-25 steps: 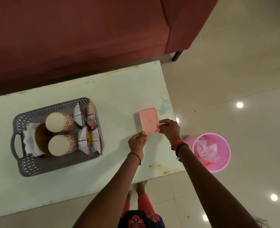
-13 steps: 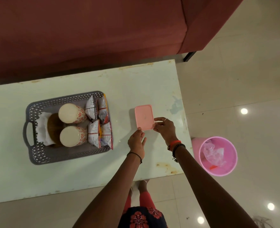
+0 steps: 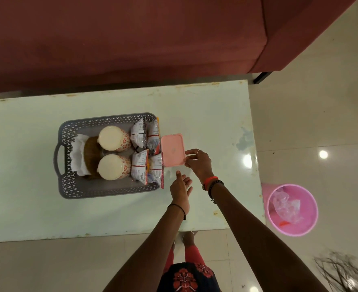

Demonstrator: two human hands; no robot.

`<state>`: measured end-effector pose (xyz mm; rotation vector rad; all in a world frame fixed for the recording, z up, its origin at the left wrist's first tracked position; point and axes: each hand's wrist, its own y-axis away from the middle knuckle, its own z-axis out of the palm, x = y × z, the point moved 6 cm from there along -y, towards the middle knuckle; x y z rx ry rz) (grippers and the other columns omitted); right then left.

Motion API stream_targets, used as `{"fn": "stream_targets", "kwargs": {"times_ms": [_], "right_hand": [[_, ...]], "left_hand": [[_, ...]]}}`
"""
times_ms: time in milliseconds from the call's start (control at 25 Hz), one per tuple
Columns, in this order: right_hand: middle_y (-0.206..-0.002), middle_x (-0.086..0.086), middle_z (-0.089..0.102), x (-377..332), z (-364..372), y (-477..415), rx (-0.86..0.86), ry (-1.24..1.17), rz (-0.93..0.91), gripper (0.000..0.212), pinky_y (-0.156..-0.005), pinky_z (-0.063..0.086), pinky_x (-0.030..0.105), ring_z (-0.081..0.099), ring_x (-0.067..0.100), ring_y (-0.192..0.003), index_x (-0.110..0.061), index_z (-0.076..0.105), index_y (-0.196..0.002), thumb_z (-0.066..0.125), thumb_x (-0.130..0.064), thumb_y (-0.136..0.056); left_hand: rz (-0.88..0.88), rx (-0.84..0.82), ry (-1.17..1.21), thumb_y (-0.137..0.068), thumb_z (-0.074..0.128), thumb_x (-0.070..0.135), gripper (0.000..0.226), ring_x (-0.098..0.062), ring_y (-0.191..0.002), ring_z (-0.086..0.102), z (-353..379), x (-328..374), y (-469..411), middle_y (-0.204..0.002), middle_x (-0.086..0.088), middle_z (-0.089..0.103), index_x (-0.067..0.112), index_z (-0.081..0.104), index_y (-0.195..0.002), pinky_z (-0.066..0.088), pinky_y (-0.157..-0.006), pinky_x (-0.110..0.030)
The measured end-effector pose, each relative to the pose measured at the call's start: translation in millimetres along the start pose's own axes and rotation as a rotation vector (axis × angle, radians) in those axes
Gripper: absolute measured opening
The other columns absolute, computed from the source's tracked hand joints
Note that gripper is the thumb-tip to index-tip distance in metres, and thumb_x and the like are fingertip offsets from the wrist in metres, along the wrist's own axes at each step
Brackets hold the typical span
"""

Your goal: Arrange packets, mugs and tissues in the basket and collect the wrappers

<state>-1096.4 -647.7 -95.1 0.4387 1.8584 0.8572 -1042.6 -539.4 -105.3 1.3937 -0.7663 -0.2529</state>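
A grey lattice basket (image 3: pixel 72 186) stands on the pale table (image 3: pixel 205 106). Inside it are two patterned mugs (image 3: pixel 114 138) (image 3: pixel 113 167), white tissues (image 3: pixel 77 153) at the left end and several snack packets (image 3: pixel 141 165) standing along the right end. A pink lidded box (image 3: pixel 172 149) lies against the basket's right wall. My right hand (image 3: pixel 198 163) pinches the box's right edge with thumb and fingers. My left hand (image 3: pixel 180 187) hovers just below the box with straight fingers, touching nothing.
A pink bin (image 3: pixel 292 209) with crumpled clear wrappers stands on the floor right of the table. A maroon sofa (image 3: pixel 121 39) runs along the table's far side. My feet show at the table's near edge.
My right hand has slid the pink box left until it meets the basket. My left hand has let go of the box and drawn back, opening.
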Motion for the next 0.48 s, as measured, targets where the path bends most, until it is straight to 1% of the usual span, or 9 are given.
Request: {"fn": "stream_targets", "kwargs": {"times_ms": [80,200,240,280,320,360,400,440,480], "right_hand": [[-0.099,0.023,0.071,-3.1,3.0,0.1,0.005,0.021,-0.006,0.025,-0.088,0.057,0.035,0.068,0.026,-0.08,0.0,0.064,-0.108,0.058,0.004,-0.084],[-0.099,0.02,0.072,-3.8,1.1,4.3,-0.015,0.073,-0.014,0.026,-0.093,0.054,0.037,0.068,0.026,-0.082,-0.004,0.065,-0.11,0.056,-0.001,-0.085],[-0.1,0.019,0.072,-2.8,-0.1,4.1,-0.011,0.098,-0.024,0.027,-0.093,0.054,0.035,0.067,0.025,-0.083,-0.005,0.064,-0.11,0.055,-0.002,-0.086],[-0.104,0.017,0.071,-3.6,-1.4,6.3,-0.008,0.133,-0.032,0.027,-0.092,0.053,0.029,0.066,0.024,-0.085,-0.006,0.064,-0.112,0.052,-0.004,-0.087],[-0.108,0.016,0.07,-5.1,-3.2,7.6,0.017,0.162,-0.048,0.027,-0.088,0.05,0.021,0.065,0.024,-0.09,-0.005,0.063,-0.113,0.051,-0.005,-0.089],[-0.113,0.014,0.068,-7.6,-4.5,12.6,0.038,0.197,-0.058,0.027,-0.085,0.046,0.016,0.064,0.025,-0.097,-0.005,0.063,-0.114,0.05,-0.006,-0.091],[-0.118,0.013,0.066,-4.0,-3.8,18.3,0.055,0.231,-0.102,0.027,-0.087,0.043,0.017,0.062,0.025,-0.107,-0.004,0.061,-0.117,0.05,-0.007,-0.092],[-0.123,0.013,0.063,-1.3,-2.7,27.9,0.064,0.272,-0.111,0.029,-0.094,0.042,0.021,0.058,0.025,-0.115,-0.004,0.059,-0.12,0.049,-0.009,-0.094],[-0.129,0.012,0.059,0.0,-3.0,32.7,0.092,0.323,-0.127,0.032,-0.1,0.04,0.025,0.053,0.025,-0.122,-0.004,0.056,-0.125,0.049,-0.012,-0.095]], "left_hand": [[0.008,-0.006,-0.05,-0.099,0.033,0.038,0.048,-0.025,-0.121,0.055,-3.5,-0.4,0.0,-0.129,-0.015,0.058,0.002,0.053,-0.123,0.042,-0.103,-0.037],[0.027,-0.018,-0.114,-0.099,0.033,0.037,0.047,-0.025,-0.118,0.057,-7.0,0.8,2.3,-0.123,-0.013,0.06,0.001,0.053,-0.122,0.043,-0.099,-0.036],[0.052,-0.025,-0.141,-0.099,0.033,0.037,0.047,-0.025,-0.115,0.058,-7.3,2.1,1.7,-0.12,-0.012,0.06,0.0,0.053,-0.121,0.044,-0.097,-0.035],[0.067,-0.027,-0.184,-0.099,0.033,0.037,0.048,-0.023,-0.111,0.058,-8.7,3.4,4.3,-0.116,-0.012,0.06,0.0,0.054,-0.121,0.045,-0.094,-0.033],[0.098,-0.028,-0.239,-0.099,0.033,0.037,0.048,-0.022,-0.107,0.059,-8.9,5.8,5.0,-0.113,-0.012,0.061,-0.001,0.055,-0.12,0.046,-0.09,-0.032],[0.13,-0.031,-0.304,-0.099,0.033,0.037,0.048,-0.022,-0.104,0.059,-9.0,8.1,8.5,-0.112,-0.013,0.062,-0.001,0.055,-0.118,0.046,-0.089,-0.032],[0.179,-0.036,-0.351,-0.099,0.033,0.037,0.047,-0.023,-0.105,0.059,-11.1,8.2,9.1,-0.113,-0.015,0.063,0.0,0.056,-0.117,0.047,-0.093,-0.034],[0.208,-0.037,-0.43,-0.099,0.033,0.037,0.046,-0.025,-0.108,0.059,-13.6,10.0,15.5,-0.115,-0.016,0.064,0.0,0.056,-0.116,0.045,-0.1,-0.038],[0.237,-0.021,-0.481,-0.099,0.034,0.037,0.046,-0.027,-0.11,0.059,-18.0,11.8,19.9,-0.116,-0.016,0.064,0.001,0.056,-0.115,0.043,-0.103,-0.04]]}}
